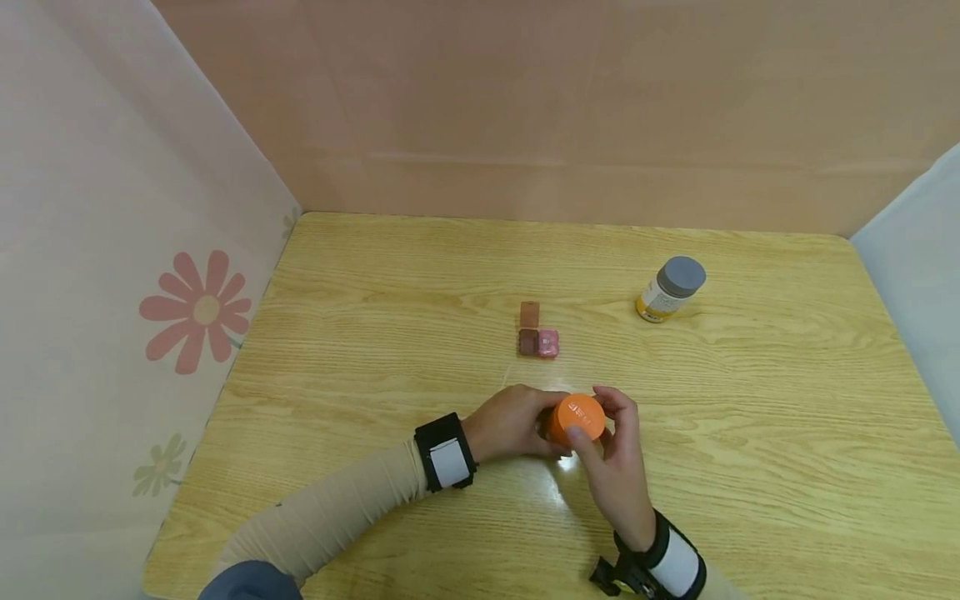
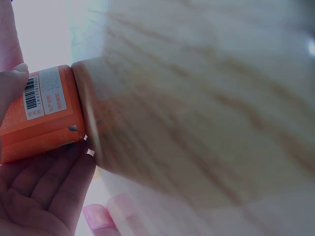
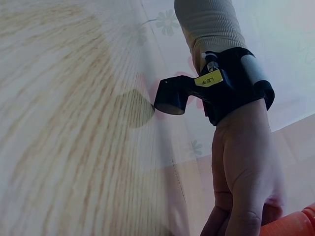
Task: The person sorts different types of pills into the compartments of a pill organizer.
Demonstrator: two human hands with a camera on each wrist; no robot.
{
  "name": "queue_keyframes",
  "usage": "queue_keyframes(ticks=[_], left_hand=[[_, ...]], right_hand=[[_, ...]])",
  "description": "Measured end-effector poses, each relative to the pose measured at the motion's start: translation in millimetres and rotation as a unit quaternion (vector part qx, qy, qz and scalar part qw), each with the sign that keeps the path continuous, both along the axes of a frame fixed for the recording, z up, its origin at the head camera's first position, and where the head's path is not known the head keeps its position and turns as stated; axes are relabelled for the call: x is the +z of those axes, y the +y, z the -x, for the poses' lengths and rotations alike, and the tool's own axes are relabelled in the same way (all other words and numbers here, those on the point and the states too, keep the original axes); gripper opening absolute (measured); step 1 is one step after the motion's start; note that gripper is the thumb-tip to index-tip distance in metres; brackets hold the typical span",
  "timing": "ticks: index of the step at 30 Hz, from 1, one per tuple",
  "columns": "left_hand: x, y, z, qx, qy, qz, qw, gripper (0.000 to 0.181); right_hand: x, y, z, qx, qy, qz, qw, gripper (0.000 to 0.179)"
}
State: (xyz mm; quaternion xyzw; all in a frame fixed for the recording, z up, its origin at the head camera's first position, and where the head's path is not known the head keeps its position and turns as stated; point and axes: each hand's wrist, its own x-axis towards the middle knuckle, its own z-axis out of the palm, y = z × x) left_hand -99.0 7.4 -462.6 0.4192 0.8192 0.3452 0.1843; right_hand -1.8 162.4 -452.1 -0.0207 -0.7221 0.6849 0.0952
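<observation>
In the head view, an orange bottle (image 1: 583,415) with a round orange lid is near the front middle of the table. My left hand (image 1: 513,423) grips its body from the left, thumb behind and fingers in front. From the right, my right hand (image 1: 622,454) curves about the lid, thumb on the near rim and a finger at the far side. The left wrist view shows the bottle's barcode label (image 2: 44,96), with fingers beneath it. In the right wrist view, the left hand (image 3: 248,172) holds the bottle (image 3: 290,226), cut off at the corner; the right hand does not show.
Beyond the hands lie a light brown block (image 1: 529,314), a dark brown block (image 1: 528,342) and a pink block (image 1: 549,342), close together. A grey-capped jar (image 1: 667,289) with a yellow-and-white label stands further back right. A wood-grain table (image 1: 375,333) lies beneath, with cloth around its sides.
</observation>
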Motion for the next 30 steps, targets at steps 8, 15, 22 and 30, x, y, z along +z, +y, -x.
queue_keyframes(ticks=[8, 15, 22, 30], left_hand=[[-0.1, 0.3, 0.4, -0.002, -0.002, -0.003, 1.0, 0.054], [-0.5, 0.1, 0.2, 0.001, -0.006, -0.007, 1.0, 0.054], [0.2, 0.1, 0.1, 0.002, -0.01, -0.008, 0.9999, 0.054], [1.7, 0.0, -0.4, 0.001, -0.004, -0.001, 1.0, 0.056]], right_hand=[[-0.2, 2.3, -0.5, 0.016, 0.034, -0.016, 0.9992, 0.032], [1.0, 1.6, -0.1, 0.005, -0.002, 0.002, 1.0, 0.039], [1.9, 2.0, 0.5, 0.01, 0.012, -0.005, 0.9999, 0.027], [2.4, 2.2, -0.2, 0.007, 0.005, -0.026, 0.9996, 0.039]])
